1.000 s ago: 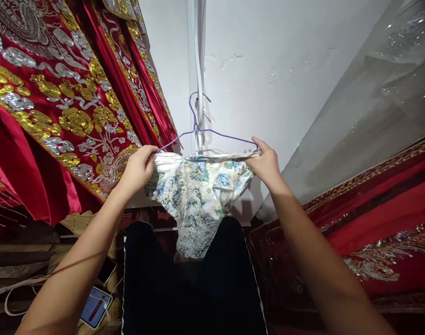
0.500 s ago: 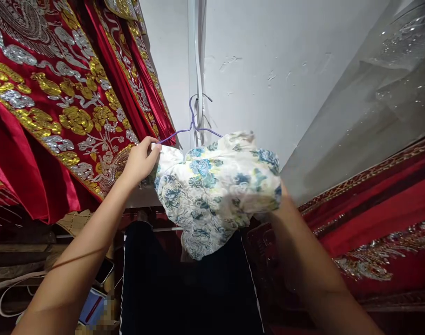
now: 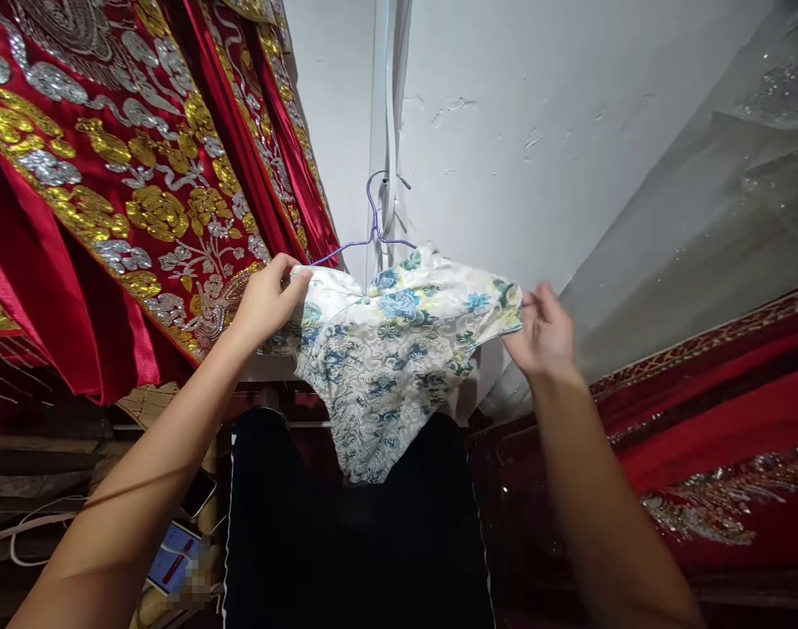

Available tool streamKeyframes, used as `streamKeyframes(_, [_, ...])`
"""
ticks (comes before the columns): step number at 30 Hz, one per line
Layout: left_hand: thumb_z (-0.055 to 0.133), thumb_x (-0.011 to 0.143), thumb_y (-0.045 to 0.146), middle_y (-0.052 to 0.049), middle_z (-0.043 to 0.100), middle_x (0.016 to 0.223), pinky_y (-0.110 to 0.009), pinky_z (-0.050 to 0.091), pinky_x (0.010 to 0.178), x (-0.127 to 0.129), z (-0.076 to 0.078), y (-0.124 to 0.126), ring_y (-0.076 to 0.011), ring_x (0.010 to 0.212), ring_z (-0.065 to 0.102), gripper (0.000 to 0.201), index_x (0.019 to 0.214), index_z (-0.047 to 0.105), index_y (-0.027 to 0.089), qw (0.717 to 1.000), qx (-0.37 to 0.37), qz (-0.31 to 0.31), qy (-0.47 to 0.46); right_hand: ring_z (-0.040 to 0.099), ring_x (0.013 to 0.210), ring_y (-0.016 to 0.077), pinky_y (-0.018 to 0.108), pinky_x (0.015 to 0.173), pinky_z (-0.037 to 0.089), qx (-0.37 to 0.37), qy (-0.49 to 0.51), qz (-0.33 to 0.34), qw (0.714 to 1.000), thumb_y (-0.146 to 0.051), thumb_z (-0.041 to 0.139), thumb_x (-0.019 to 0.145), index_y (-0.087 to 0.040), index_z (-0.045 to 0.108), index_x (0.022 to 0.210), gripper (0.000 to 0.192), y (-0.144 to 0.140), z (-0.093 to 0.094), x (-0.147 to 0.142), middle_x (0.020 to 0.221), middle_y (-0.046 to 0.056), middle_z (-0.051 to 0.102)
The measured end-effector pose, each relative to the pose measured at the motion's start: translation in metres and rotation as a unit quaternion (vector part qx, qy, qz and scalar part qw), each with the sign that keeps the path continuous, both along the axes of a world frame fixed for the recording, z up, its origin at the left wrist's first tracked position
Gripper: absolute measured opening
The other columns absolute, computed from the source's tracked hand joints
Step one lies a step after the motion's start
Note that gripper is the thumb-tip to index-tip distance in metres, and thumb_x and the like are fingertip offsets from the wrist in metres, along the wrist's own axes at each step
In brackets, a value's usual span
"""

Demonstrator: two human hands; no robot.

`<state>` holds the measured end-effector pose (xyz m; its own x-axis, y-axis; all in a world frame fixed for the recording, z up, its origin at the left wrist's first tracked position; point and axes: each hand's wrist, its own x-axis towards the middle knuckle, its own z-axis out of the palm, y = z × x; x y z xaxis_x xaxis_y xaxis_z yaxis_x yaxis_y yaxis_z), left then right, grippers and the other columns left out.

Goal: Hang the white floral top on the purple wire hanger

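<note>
A white cheongsam point(image 3: 386, 349) with blue and green flowers and short sleeves hangs on a purple wire hanger point(image 3: 375, 229). The hanger's hook is on a fitting against the wall. My left hand point(image 3: 271, 301) is closed on the left shoulder of the cheongsam, thumb in front, at the hanger's end. Out at the right sleeve, my right hand point(image 3: 548, 330) grips the cuff and holds the sleeve stretched sideways. Its fingertips are partly hidden by the cloth. The lower part of the cheongsam narrows down in front of my dark clothing point(image 3: 353, 550).
Red garments with gold and silver sequins point(image 3: 156, 214) hang close on the left. At right are a sheer covering point(image 3: 687, 218) and a red beaded garment point(image 3: 706, 445). A phone point(image 3: 176, 556) with a lit screen lies at lower left. A pale wall point(image 3: 504, 105) stands behind.
My right hand has come out from behind the bunched cloth and moved right and up. The right sleeve is now spread out flat. My left hand keeps its hold on the shoulder.
</note>
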<state>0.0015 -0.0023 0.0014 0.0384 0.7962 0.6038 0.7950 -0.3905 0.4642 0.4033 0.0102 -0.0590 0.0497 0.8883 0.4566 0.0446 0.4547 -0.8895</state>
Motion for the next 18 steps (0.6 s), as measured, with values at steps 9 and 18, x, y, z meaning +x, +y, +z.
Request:
streamKeyframes(9, [0.057,0.093,0.044,-0.002,0.060,0.073,-0.030,0.040,0.067,0.025,0.031,0.022,-0.0176,0.069,0.052,0.027,0.086,0.065,0.018,0.997,0.054,-0.040,-0.032,0.060,0.128,0.0332,0.052,0.098,0.053,0.060,-0.112,-0.012,0.992,-0.078,0.029,0.094,-0.025,0.064,0.134,0.076,-0.026,0.070,-0.062,0.127,0.013,0.067])
streamKeyframes(18, [0.066,0.087,0.058,-0.006,0.069,0.091,-0.034,0.053,0.086,0.032,0.005,-0.006,-0.0200,0.090,0.064,0.039,0.081,0.062,0.019,0.942,-0.020,-0.227,-0.246,0.044,0.142,0.0372,0.056,0.117,0.039,0.037,-0.316,0.115,0.941,-0.057,0.072,0.082,-0.028,0.052,0.148,0.075,-0.053,0.026,-0.089,0.154,0.011,0.048])
